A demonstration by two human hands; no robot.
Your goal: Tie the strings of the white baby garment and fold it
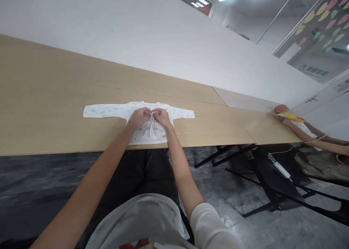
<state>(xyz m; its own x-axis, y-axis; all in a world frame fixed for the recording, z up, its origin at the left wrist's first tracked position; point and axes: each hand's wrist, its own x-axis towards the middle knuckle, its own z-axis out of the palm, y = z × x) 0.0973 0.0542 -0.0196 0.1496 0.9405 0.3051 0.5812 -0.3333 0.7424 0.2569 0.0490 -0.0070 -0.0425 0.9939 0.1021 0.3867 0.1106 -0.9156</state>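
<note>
A small white baby shirt (109, 110) with a faint print lies on the table, its sleeves stretched out to both sides. Near the top of its front opening, my left hand (141, 117) pinches the fabric edge. Right beside it, my right hand (161, 116) grips the other part of that edge, the fingertips of both hands almost touching. Below the hands the front flap is raised in a fold. Whatever small fastener may sit between the fingertips is hidden.
The long wooden table (54, 92) runs along a white wall (136, 34). At the far right, another person's hands (285, 121) touch a doll (282, 109) in yellow and white. A black folding chair (275, 183) holding a white power strip (282, 169) stands to the right.
</note>
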